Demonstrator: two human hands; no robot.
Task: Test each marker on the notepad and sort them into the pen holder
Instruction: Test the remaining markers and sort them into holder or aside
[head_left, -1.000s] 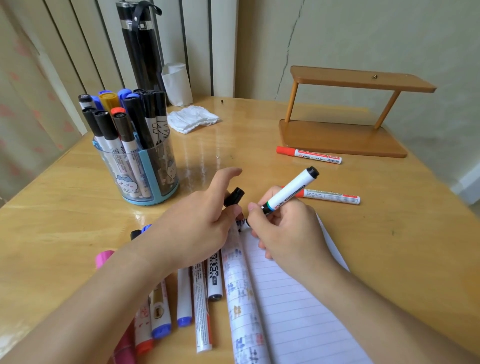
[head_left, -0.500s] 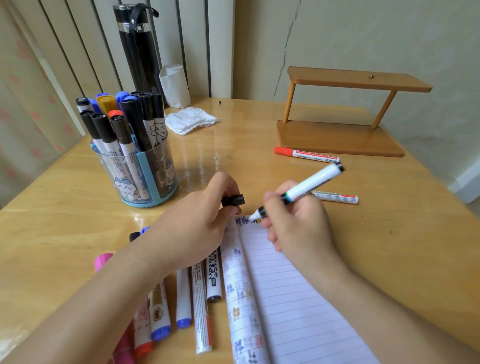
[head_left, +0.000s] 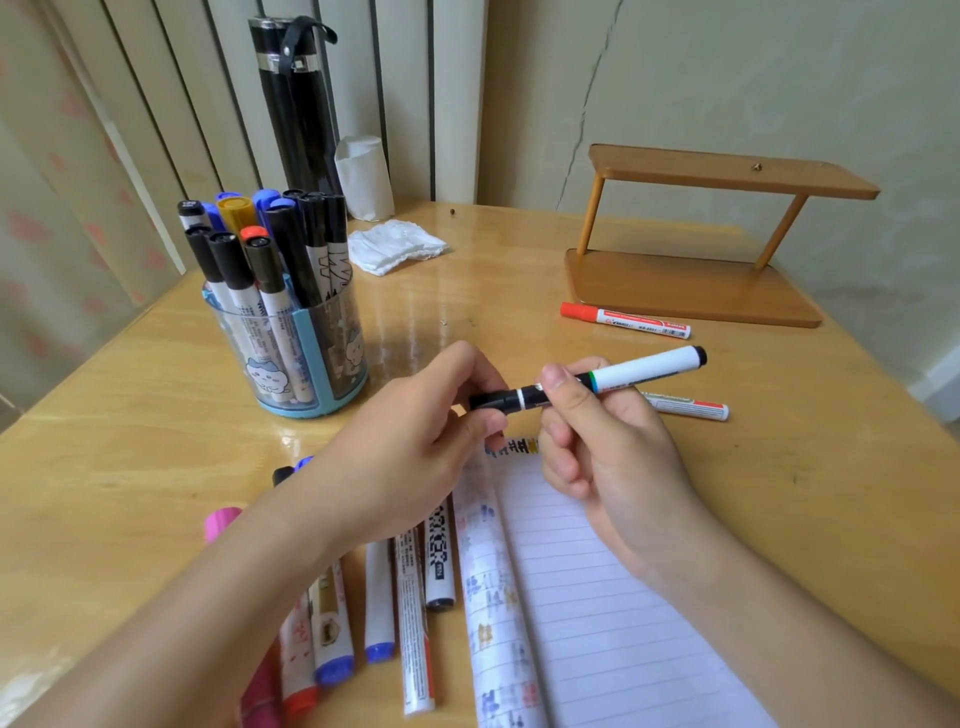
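Observation:
My right hand grips a white marker with black ends, held level above the lined notepad. My left hand pinches the marker's black cap, which sits pushed onto the marker's tip. The clear and blue pen holder stands at the left, filled with several markers. Several loose markers lie on the table below my left wrist, left of the notepad. Two red-ended markers lie further right, one partly hidden behind my right hand.
A wooden two-tier stand sits at the back right. A crumpled white tissue, a white paper roll and a tall black cylinder are at the back, near the wall. The table edge runs along the right.
My right hand lifted the marker off the notepad and turned it level. My left hand brought the black cap to the tip and pushed it on.

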